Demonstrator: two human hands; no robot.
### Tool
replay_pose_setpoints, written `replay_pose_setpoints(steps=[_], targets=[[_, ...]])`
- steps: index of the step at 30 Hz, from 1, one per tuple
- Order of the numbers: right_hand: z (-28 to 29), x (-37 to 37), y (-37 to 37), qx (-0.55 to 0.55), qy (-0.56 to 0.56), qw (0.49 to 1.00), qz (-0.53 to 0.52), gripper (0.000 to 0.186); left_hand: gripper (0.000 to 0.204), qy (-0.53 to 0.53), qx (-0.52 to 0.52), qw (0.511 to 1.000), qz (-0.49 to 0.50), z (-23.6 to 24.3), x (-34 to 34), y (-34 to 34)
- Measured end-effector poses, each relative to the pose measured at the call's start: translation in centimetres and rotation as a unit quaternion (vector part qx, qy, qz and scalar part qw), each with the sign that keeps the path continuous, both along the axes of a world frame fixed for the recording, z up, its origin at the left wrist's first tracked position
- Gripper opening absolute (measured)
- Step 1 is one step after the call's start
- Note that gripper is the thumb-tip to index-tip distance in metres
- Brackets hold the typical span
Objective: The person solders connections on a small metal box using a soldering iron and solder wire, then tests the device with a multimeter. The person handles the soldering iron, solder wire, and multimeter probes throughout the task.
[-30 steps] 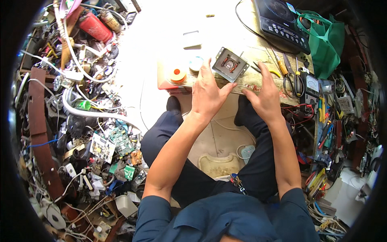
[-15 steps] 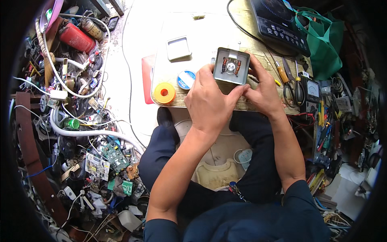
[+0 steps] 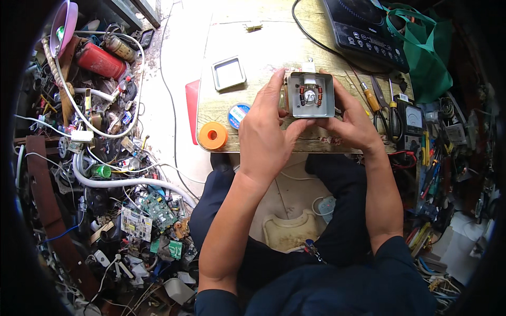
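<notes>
Upper centre, left hand [image 3: 265, 131] and right hand [image 3: 354, 125] are grasping, seemingly steadying, a square grey metal box [image 3: 313, 112]; moving is likely requiring both.

Square grey metal box [image 3: 313, 111], open side up, held at the table's [image 3: 274, 45] near edge, about midway along. Inside, from where I stand: reddish-brown cylinders [image 3: 319, 97] flanking a round pale part [image 3: 310, 97]. White block [image 3: 308, 67] juts beyond the far wall.
</notes>
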State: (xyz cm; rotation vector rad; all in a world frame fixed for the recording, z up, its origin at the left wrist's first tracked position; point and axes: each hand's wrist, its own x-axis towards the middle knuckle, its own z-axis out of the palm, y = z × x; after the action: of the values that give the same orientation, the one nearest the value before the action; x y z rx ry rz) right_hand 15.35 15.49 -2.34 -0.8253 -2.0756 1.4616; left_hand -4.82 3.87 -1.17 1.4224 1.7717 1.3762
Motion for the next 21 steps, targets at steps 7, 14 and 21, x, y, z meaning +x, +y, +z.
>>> replay_pose_setpoints(steps=[7, 14, 21], targets=[[0.3, -0.1, 0.8, -0.059, 0.004, 0.998, 0.016, 0.098, 0.09, 0.003, 0.0, 1.0, -0.027, -0.6, -1.0, 1.2], [0.3, -0.2, 0.7, -0.035, 0.003, 0.999, 0.009, 0.1, 0.086, -0.123, -0.036, 0.991, -0.049, -0.5, -1.1, 1.8], [1.5, 0.3, 0.7, 0.065, 0.117, 0.991, -0.029, 0.083, 0.086, -0.152, -0.03, 0.987, -0.05, -0.2, -0.4, 1.9]])
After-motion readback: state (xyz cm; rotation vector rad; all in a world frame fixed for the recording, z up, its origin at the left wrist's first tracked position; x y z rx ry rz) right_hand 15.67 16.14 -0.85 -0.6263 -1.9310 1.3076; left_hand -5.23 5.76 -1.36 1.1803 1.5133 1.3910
